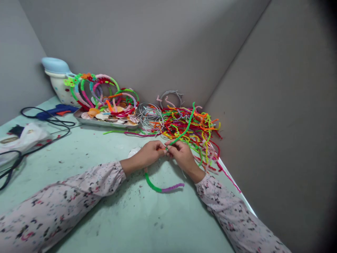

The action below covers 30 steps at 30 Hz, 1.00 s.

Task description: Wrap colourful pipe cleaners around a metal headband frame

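Note:
My left hand (150, 153) is closed in a pinch on a curved wire ring wrapped in pipe cleaner (153, 186). Below the hand hangs the ring's lower arc, orange at the top, then green, then purple at its free end. Fingertip to fingertip with it, my right hand (182, 156) pinches a bright green pipe cleaner (187, 129), whose long loose end sticks up to the right. Where the green piece meets the ring, my fingers hide most of the contact. A whitish round item (133, 151) lies partly behind my left hand.
Loose coloured pipe cleaners (181, 121) are heaped at the back right, beside coiled grey wire (150, 117). A metal tray (105, 123) carries shells and wrapped hoops (101, 89). Left stand a blue-lidded container (59, 82), a blue tool (56, 110), a black cable (65, 123) and a plastic bag (33, 137).

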Each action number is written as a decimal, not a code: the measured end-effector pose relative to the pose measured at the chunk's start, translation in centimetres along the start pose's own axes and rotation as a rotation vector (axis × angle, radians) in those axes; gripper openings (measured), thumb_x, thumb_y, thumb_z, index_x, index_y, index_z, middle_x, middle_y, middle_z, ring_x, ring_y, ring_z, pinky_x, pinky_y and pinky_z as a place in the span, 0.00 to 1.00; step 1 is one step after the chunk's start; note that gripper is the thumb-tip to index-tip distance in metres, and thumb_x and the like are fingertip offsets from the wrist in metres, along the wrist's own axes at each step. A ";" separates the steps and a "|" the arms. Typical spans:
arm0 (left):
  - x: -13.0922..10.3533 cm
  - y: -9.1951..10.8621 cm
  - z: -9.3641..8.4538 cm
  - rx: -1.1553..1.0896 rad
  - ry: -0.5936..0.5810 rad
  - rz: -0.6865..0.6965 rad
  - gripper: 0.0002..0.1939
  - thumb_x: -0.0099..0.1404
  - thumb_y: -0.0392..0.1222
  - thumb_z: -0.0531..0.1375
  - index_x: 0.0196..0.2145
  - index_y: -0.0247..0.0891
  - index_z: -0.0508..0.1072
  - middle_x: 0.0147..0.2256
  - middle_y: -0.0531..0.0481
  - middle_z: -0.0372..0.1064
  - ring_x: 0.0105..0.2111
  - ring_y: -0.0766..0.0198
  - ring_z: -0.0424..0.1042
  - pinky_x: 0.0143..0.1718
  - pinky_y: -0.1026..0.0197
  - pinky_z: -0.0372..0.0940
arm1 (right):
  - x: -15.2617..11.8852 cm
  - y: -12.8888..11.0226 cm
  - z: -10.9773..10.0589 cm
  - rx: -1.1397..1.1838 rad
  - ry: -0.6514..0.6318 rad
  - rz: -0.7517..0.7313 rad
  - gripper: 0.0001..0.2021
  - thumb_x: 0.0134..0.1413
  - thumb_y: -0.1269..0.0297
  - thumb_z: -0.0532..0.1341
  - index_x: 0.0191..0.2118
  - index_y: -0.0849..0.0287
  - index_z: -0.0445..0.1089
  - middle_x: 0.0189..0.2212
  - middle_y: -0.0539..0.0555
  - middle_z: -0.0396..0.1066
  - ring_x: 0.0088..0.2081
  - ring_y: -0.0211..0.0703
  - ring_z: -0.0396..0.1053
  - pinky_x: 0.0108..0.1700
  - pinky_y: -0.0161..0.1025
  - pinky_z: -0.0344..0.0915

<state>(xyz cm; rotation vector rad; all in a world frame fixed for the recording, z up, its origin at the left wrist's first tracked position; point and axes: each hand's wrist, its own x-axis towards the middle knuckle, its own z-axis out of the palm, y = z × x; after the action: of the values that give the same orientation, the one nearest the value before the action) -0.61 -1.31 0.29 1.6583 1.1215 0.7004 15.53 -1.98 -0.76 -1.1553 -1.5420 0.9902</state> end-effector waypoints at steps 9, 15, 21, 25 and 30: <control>-0.3 0.3 0.0 -0.023 0.002 -0.032 0.07 0.56 0.43 0.55 0.29 0.37 0.67 0.20 0.56 0.57 0.17 0.71 0.55 0.15 0.69 0.47 | -0.2 -0.5 0.1 -0.017 0.029 -0.030 0.07 0.50 0.66 0.58 0.35 0.60 0.71 0.21 0.48 0.67 0.22 0.37 0.65 0.26 0.34 0.62; -0.3 0.2 0.0 -0.121 -0.008 -0.016 0.05 0.55 0.42 0.56 0.27 0.37 0.66 0.17 0.57 0.55 0.17 0.71 0.52 0.16 0.68 0.46 | -0.4 -0.6 0.1 -0.032 0.035 -0.056 0.07 0.50 0.66 0.58 0.35 0.59 0.71 0.21 0.48 0.67 0.23 0.37 0.65 0.27 0.34 0.62; -0.3 0.5 0.1 -0.164 0.000 -0.017 0.02 0.53 0.37 0.56 0.26 0.36 0.66 0.16 0.57 0.55 0.17 0.72 0.52 0.18 0.67 0.45 | -0.4 -0.7 0.1 -0.050 0.037 -0.060 0.07 0.50 0.66 0.58 0.35 0.59 0.71 0.21 0.48 0.67 0.23 0.37 0.65 0.27 0.34 0.62; -0.2 0.4 0.2 -0.153 0.005 -0.025 0.04 0.54 0.39 0.56 0.26 0.36 0.66 0.16 0.58 0.55 0.17 0.71 0.52 0.18 0.67 0.45 | -0.3 -0.5 0.1 -0.056 0.038 -0.066 0.07 0.50 0.66 0.58 0.35 0.59 0.72 0.21 0.49 0.67 0.23 0.37 0.65 0.27 0.34 0.62; -0.1 0.2 0.2 -0.175 0.006 -0.023 0.03 0.52 0.38 0.56 0.26 0.36 0.66 0.17 0.57 0.56 0.18 0.71 0.53 0.19 0.67 0.45 | -0.4 -0.4 0.1 -0.059 0.040 -0.081 0.07 0.50 0.66 0.58 0.35 0.60 0.72 0.22 0.49 0.68 0.24 0.37 0.65 0.27 0.34 0.62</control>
<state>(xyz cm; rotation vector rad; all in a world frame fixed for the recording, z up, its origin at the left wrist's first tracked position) -0.39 -1.53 0.41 1.4940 1.0511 0.7671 15.39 -2.45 -0.45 -1.1376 -1.5826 0.8690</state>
